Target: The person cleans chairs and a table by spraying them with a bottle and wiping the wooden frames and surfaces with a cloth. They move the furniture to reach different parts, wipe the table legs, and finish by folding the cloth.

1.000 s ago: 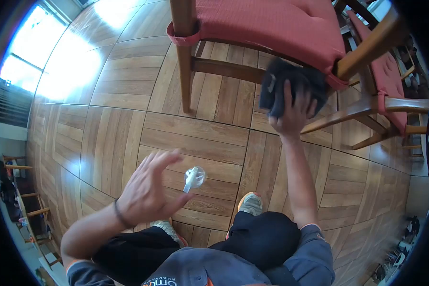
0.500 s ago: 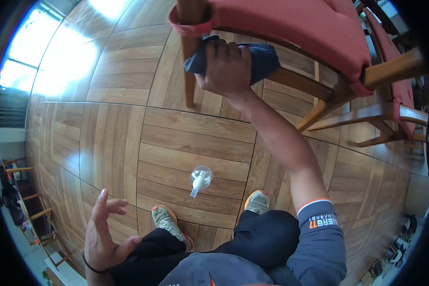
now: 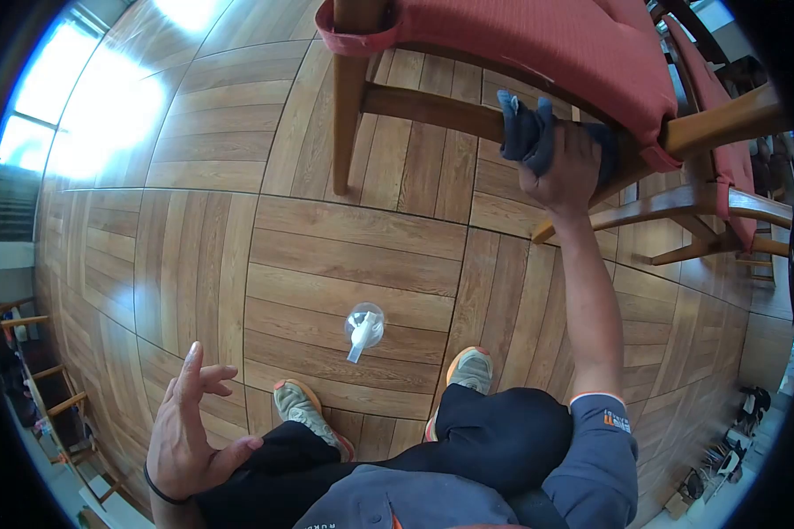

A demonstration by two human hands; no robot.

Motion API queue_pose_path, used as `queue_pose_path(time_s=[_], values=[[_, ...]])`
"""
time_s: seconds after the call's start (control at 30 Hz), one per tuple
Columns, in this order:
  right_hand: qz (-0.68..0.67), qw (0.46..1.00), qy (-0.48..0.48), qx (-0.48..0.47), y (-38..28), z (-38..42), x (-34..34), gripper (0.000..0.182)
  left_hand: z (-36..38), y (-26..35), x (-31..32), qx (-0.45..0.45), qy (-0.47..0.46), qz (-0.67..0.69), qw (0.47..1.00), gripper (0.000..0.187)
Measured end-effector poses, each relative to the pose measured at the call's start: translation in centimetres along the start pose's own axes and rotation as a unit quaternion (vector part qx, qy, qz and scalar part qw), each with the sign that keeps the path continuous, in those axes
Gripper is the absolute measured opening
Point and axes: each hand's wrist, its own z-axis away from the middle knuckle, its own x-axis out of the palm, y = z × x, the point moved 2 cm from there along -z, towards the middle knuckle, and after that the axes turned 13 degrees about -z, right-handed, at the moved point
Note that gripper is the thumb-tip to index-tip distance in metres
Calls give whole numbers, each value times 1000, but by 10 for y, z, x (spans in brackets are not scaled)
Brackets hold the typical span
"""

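Note:
My right hand [image 3: 566, 172] grips a dark blue-grey cloth [image 3: 525, 132] wrapped over the wooden rail [image 3: 432, 112] under a chair, close to the chair's right leg. Above the rail is the chair's red padded seat [image 3: 538, 44]. Raised over my left thigh, my left hand [image 3: 194, 432] holds nothing, its fingers apart and a dark band on the wrist. A clear spray bottle with a white trigger head [image 3: 364, 329] stands on the floor in front of my feet.
A second red-cushioned chair [image 3: 737, 176] stands at the right. The chair's left leg [image 3: 344, 132] meets the wood-pattern floor [image 3: 353, 238]. Wooden furniture [image 3: 57, 397] lines the far left, and assorted items [image 3: 723, 458] lie along the lower right edge.
My right hand has slid the cloth rightward along the chair rail, from the left leg towards the right one. My left hand stays raised in nearly the same place.

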Motion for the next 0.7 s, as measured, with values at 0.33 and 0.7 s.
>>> queue_pose_path(time_s=[0.33, 0.7], values=[[-97, 995, 28, -21, -127, -77, 56, 52, 7, -8, -2, 17, -1, -6, 1000, 114], [-54, 998, -10, 42, -41, -16, 9, 57, -4, -6, 3, 10, 12, 14, 1000, 111]])
